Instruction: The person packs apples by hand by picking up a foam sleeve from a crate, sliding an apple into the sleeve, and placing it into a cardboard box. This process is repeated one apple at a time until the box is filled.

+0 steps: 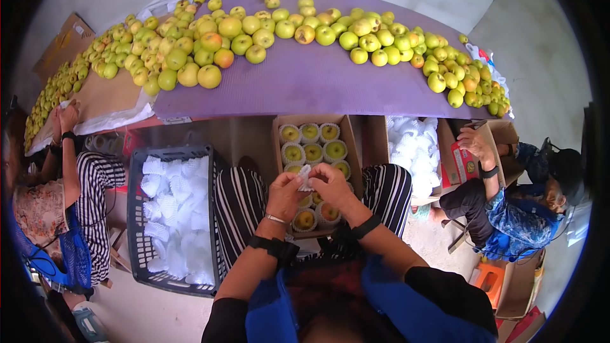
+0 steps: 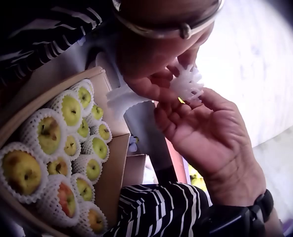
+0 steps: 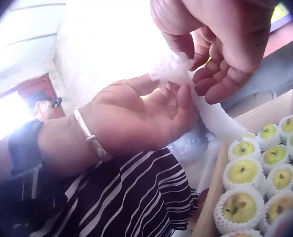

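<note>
A white foam net (image 1: 305, 178) is pinched between both hands, above a cardboard box of apples. My left hand (image 1: 285, 195) and right hand (image 1: 332, 185) almost meet at it. In the left wrist view the bunched foam net (image 2: 187, 83) sits between the fingers of the left hand (image 2: 156, 59) and the right hand (image 2: 210, 133). The right wrist view has the foam net (image 3: 215, 118) hanging down from the left hand (image 3: 136, 113) and right hand (image 3: 225, 44). Netted apples (image 1: 312, 152) lie in rows in the box (image 1: 277, 146).
A dark crate (image 1: 135, 216) of white foam nets (image 1: 181, 216) stands at left. Loose apples (image 1: 210, 41) cover the back of a purple-topped table (image 1: 318, 89). Another box (image 1: 379, 140) holds foam nets (image 1: 413, 152). People sit on both sides.
</note>
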A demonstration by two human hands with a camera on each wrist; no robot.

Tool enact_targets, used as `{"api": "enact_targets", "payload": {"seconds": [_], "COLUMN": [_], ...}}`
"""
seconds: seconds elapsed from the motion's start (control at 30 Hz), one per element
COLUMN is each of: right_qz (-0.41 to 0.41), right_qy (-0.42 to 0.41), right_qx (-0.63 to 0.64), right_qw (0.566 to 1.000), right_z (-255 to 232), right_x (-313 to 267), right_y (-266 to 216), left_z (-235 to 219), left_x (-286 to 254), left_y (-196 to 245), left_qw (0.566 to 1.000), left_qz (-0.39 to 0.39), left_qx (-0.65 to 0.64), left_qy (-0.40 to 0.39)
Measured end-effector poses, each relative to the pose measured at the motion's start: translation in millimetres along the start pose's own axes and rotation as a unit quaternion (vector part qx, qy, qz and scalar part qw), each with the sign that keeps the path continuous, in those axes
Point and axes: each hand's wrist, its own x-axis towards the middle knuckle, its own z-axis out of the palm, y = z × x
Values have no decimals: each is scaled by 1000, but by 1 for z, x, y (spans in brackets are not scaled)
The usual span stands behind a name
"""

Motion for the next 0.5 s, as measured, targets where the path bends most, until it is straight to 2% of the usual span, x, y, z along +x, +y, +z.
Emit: {"api": "enact_targets", "payload": {"seconds": [0.03, 0.1, 0.2, 0.27, 0.3, 0.33, 0.37, 0.43, 0.5], "right_qz": [2, -2, -32, -3, -7, -41, -74, -84, -36], "right_qy": [6, 26, 26, -18, -16, -28, -41, -40, 2], "right_qx": [-23, -54, -39, -116, -114, -139, -163, -189, -162], "right_qw": [1000, 998, 998, 993, 993, 989, 983, 978, 986], "right_z": [-1, -2, 0, -2, -1, -1, 0, -1, -3], "right_x": [1, 1, -1, 1, 1, 0, 1, 4, 9], "right_y": [0, -3, -14, -21, -21, -19, -19, -18, -14], "left_z": [2, 2, 5, -4, -11, -18, -23, -19, -12], "left_x": [2, 2, 2, 6, 9, 12, 14, 15, 14], "left_y": [0, -2, -1, -5, -9, -13, -16, -14, -12], "left_qw": [1000, 998, 997, 998, 999, 1000, 1000, 1000, 1000], "left_qz": [1, 11, 34, 22, 8, 8, 11, 7, 5], "left_qx": [0, 64, 64, 57, 47, -3, -1, 11, -4], "left_qy": [-15, 16, -3, -7, -4, -12, -13, 5, 16]}}
